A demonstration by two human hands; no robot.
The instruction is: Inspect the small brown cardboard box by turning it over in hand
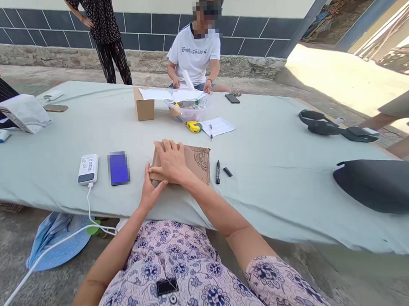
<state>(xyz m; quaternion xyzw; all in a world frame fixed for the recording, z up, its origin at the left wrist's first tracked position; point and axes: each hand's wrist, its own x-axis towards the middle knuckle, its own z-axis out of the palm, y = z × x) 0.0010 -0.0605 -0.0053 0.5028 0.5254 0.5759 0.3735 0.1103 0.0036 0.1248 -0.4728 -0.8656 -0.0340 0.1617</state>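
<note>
Your wide left hand (151, 188) and spread right hand (172, 161) touch the cardboard (197, 165); pushing rightward may roll the uncapped marker (218, 173).

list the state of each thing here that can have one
brown cardboard, scribbled on, under the right hand
left hand, at cardboard's edge
black marker, uncapped, lying down
marker cap, off
white power bank, cable plugged in
plastic basket, open, holding things
paper sheet, flat, pen on it

Both hands (172, 163) on scribbled brown cardboard (198, 164)
</note>
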